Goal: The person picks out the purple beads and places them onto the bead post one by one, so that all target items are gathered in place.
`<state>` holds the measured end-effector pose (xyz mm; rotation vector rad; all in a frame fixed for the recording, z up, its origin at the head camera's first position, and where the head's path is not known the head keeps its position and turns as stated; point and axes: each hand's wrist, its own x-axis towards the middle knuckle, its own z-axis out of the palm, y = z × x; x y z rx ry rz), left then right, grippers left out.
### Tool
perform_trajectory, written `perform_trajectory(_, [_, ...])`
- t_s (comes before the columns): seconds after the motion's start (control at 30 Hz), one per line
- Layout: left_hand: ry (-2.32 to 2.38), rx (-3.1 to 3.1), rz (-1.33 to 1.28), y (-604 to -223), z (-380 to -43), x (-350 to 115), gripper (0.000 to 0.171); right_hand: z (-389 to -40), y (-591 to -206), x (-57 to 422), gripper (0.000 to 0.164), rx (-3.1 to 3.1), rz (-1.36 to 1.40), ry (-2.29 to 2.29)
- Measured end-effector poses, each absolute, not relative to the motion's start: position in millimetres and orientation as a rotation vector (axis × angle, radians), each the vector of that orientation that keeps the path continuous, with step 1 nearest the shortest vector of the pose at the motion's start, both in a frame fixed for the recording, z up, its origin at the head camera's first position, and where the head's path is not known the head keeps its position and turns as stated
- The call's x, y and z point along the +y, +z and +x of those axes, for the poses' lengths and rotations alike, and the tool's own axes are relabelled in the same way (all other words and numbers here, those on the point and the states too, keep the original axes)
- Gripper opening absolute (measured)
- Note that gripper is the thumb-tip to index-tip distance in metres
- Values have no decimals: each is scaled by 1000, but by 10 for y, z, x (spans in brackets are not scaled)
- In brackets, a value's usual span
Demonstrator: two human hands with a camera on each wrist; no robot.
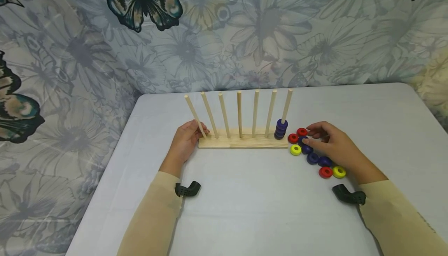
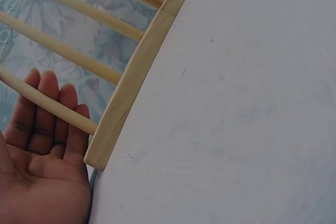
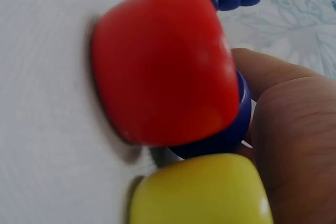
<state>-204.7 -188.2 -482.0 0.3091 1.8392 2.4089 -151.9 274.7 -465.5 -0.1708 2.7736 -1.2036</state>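
Nine loose rings [image 1: 312, 158] are strewn beside the pegged stand [image 1: 243, 142], toward the table's [image 1: 259, 205] far edge; whether one blue ring [image 3: 226, 139] is pinched by the right hand [image 1: 330, 143] cannot be told; behind the leftmost peg [image 1: 191, 108], the left hand's [image 1: 185, 141] fingers are extended.

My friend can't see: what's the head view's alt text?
A left hand rests at the leftmost peg of a wooden rack; the right hand reaches over loose red, yellow and blue rings. Stacked blue rings circle the rightmost peg.
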Motion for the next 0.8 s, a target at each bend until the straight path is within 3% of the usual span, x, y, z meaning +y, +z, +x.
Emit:
perform_trajectory(0.33, [2378,1873,342,-4827,-2051,-1887,43,-1502,-4640,2728,45,2800,-173,-1223])
perform_trajectory(0.8, [2389,1861,335,-4817,-2046,-1887,45,-1513,-4648,2722,42,2852,-168,-1162])
